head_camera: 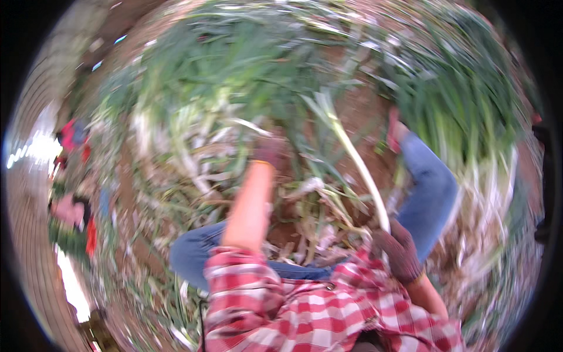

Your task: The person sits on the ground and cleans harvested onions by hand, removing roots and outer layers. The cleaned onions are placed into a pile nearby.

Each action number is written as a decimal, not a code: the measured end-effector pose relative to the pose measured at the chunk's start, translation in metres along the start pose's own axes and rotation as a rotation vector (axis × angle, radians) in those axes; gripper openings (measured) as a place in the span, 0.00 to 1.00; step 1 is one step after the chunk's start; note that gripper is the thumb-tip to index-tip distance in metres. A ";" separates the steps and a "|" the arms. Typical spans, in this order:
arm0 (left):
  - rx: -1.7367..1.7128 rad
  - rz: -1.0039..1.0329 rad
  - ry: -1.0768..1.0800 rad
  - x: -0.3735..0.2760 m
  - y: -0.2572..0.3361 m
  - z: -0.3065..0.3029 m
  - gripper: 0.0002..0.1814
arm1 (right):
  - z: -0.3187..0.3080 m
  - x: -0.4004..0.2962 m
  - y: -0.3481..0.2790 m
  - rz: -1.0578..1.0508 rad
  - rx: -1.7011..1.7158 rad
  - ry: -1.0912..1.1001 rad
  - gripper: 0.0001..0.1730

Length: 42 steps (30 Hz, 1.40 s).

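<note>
My right hand [398, 253], in a dark knitted glove, is closed around the white root end of a long green onion stalk [358, 163]. The stalk slants up and away, its leaves spread at the far end. My left hand [268, 147], also gloved, reaches forward over the ground; motion blurs it, and its fingers cannot be made out. A pale strip [250, 126] lies or is held at its fingertips; which one is unclear. Beyond that hand spreads a heap of green onions [228, 57] with long green leaves.
Another pile of green onions [470, 114] lies at the right, beside my bent leg [426, 180] in jeans. Stripped leaves and husks [308, 220] litter the brown soil between my legs. Other people [72, 211] are at the far left, near a bright opening.
</note>
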<state>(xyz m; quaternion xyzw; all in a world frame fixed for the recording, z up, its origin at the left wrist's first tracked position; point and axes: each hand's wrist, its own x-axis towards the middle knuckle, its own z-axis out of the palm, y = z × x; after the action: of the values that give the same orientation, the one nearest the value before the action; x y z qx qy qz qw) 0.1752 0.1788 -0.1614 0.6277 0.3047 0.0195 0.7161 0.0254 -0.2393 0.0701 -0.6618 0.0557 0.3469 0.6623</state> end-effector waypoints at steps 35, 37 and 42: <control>0.935 0.422 -0.085 -0.056 -0.026 0.117 0.16 | 0.019 0.022 -0.016 0.336 0.959 -0.526 0.26; 1.050 0.317 -0.010 -0.078 -0.028 0.116 0.18 | 0.012 0.012 -0.034 0.321 0.811 -0.471 0.26; 0.976 -0.066 0.076 -0.102 -0.046 0.053 0.27 | -0.026 -0.018 -0.065 0.054 0.463 -0.321 0.22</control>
<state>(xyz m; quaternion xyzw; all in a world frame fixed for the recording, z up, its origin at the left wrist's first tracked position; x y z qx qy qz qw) 0.1008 0.0800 -0.1597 0.8790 0.3239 -0.1254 0.3268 0.0569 -0.2621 0.1312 -0.4276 0.0454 0.4429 0.7867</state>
